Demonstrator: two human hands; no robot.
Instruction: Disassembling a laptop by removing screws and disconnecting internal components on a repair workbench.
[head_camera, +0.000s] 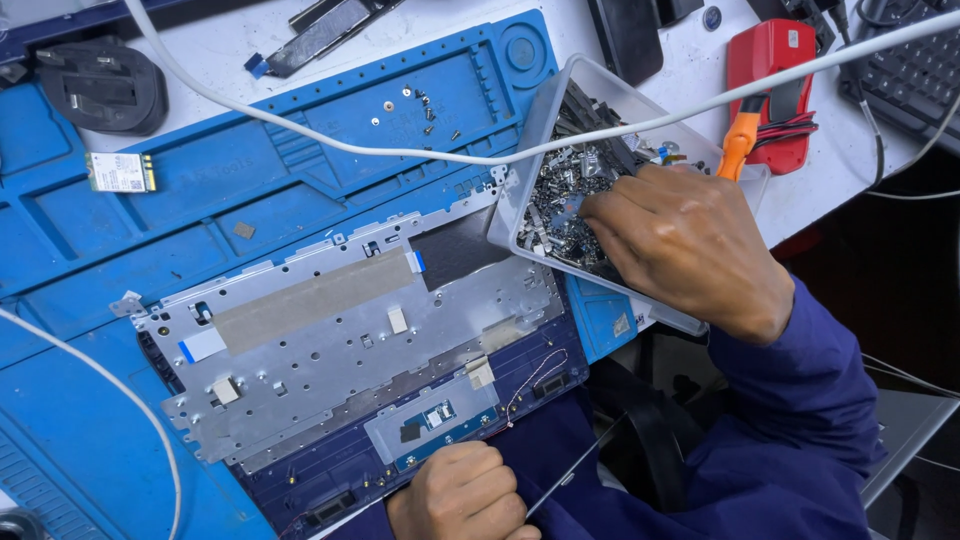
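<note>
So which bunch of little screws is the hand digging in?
The right hand digs in the clear plastic tray, heaped with screws and metal bits. The other screws are only a few, lying loose on the blue mat, untouched.

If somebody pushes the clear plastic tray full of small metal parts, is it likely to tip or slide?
The clear tray seems to rest partly on the laptop's metal plate, so it sits tilted and could slide or tip. Its load of screws and metal bits probably makes it heavy for its size. The right hand inside it likely steadies it.
</note>
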